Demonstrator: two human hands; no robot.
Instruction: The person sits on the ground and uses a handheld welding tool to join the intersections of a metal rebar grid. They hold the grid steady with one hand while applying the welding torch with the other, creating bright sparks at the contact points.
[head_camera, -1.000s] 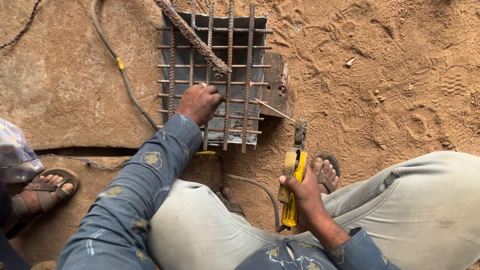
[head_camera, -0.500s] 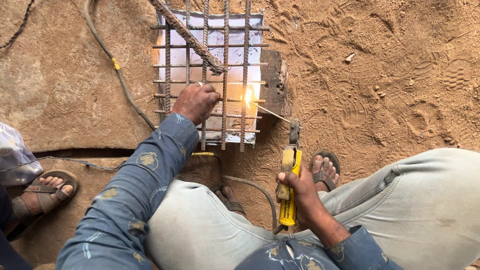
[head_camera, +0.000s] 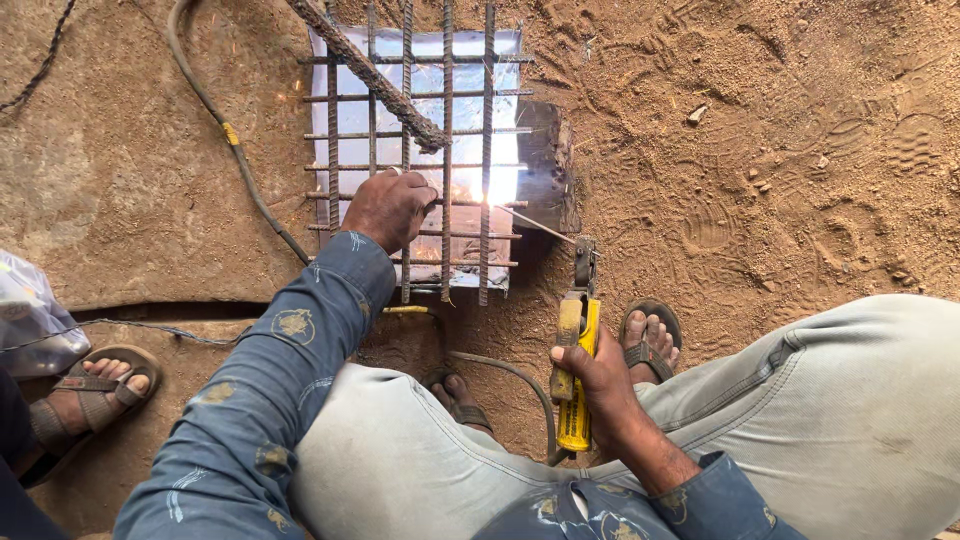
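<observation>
We are pressing our left hand (head_camera: 388, 208) flat on the rebar grid (head_camera: 415, 150), lying at 12 o'clock on the sandy ground (head_camera: 800, 150). Our right hand (head_camera: 592, 372) is gripping the yellow electrode holder (head_camera: 577, 370) at 5 o'clock, fingers fully closed; its rod (head_camera: 535, 225) is sparking against the grid.

The arc flares wider now at the rebar grid (head_camera: 415, 150), its glow spreading across the metal sheet (head_camera: 500, 60) behind the bars, dark a second ago. The electrode holder (head_camera: 577, 350) has edged closer to the grid.
</observation>
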